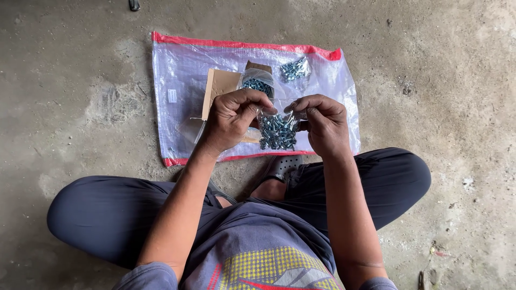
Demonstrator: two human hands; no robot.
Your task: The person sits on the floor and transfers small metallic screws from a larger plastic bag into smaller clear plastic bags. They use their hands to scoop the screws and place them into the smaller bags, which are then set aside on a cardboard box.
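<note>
Fingertips of both my left hand [231, 119] and right hand [322, 122] pinch the top of a small clear bag of screws [278, 132], so it hangs between them above the woven sack [177, 80].

A white woven sheet [177, 80] with red edges is lying flat on the grey concrete floor [70, 96]. A brown cardboard box [221, 86] is resting open on the sheet, and a clear bag of screws [257, 85] is sitting in it. Another small packet of screws [295, 69] is lying near the far edge of the sheet. A dark perforated sandal [284, 165] is showing between the crossed legs in dark trousers [102, 215]. A small dark object [134, 5] is lying at the top edge of the view.
</note>
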